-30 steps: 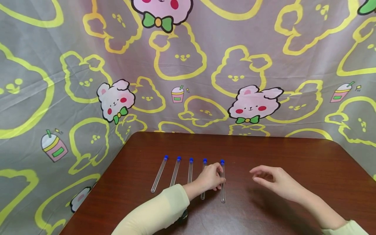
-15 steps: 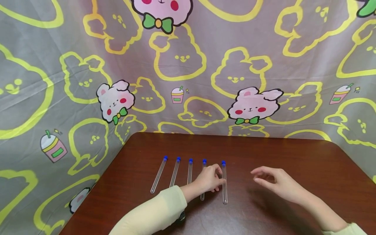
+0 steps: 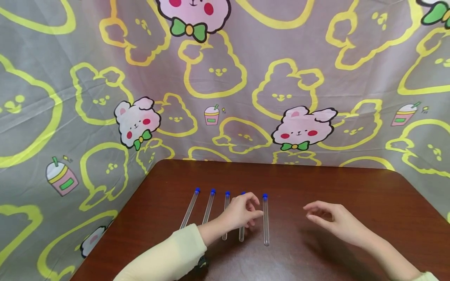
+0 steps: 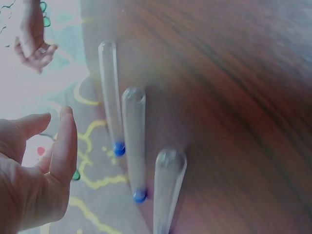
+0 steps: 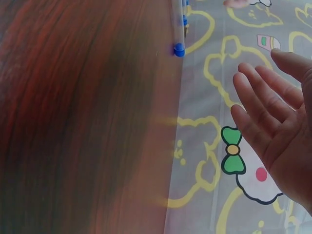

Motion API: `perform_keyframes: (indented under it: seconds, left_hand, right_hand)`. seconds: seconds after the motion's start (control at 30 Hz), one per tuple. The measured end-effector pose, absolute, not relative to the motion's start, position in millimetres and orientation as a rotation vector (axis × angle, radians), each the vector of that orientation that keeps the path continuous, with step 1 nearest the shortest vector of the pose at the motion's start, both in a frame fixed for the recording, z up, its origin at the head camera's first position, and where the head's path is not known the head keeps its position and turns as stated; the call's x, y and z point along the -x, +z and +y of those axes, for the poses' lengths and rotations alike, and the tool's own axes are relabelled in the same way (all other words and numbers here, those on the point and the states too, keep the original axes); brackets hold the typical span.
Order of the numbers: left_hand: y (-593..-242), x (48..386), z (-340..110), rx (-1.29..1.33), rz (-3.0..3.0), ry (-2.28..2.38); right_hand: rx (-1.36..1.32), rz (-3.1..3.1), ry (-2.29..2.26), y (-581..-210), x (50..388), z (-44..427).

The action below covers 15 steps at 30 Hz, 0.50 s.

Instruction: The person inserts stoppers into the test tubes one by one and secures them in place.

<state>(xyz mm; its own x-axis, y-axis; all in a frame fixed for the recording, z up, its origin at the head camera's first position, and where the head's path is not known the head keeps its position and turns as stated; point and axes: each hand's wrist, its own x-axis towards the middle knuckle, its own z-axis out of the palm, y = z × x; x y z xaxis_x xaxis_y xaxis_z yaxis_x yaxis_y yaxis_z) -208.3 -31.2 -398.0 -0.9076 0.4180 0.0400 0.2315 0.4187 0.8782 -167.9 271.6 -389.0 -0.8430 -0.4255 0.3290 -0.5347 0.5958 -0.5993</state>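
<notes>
Several clear test tubes with blue caps lie in a row on the table, caps toward the back. In the head view my left hand (image 3: 242, 210) hovers over the second test tube from the right (image 3: 241, 234) and partly hides it. Its thumb and index finger are apart, just left of the rightmost test tube (image 3: 266, 224), holding nothing. The left wrist view shows that hand (image 4: 41, 170) with loosely bent fingers beside the tubes. My right hand (image 3: 334, 218) hangs in the air right of the row, fingers relaxed, holding nothing.
The dark red-brown wooden table (image 3: 316, 183) has rounded back corners. A grey curtain (image 3: 239, 105) with yellow outlines and rabbit prints stands along its back and sides. Further left in the row lies the leftmost test tube (image 3: 190, 208), its lower end behind the left sleeve (image 3: 168, 253).
My left hand has let go of the rightmost test tube and moved left, off it. That tube sits slightly farther from its neighbour than a second ago. The right hand stays nearly still.
</notes>
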Motion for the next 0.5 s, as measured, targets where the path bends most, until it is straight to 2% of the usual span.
perform_keyframes:
  seconds: [0.3,0.5]
  left_hand:
    - [-381.6,203.6,-78.2,-0.598,2.585,1.485]
    - [-375.4,191.0,-103.6,-0.731,2.826,1.209]
  right_hand:
    - [-0.765,-2.652,1.045,-389.7,162.9,280.6]
    - [-0.658,-2.654,0.805,-384.1,152.5,281.3]
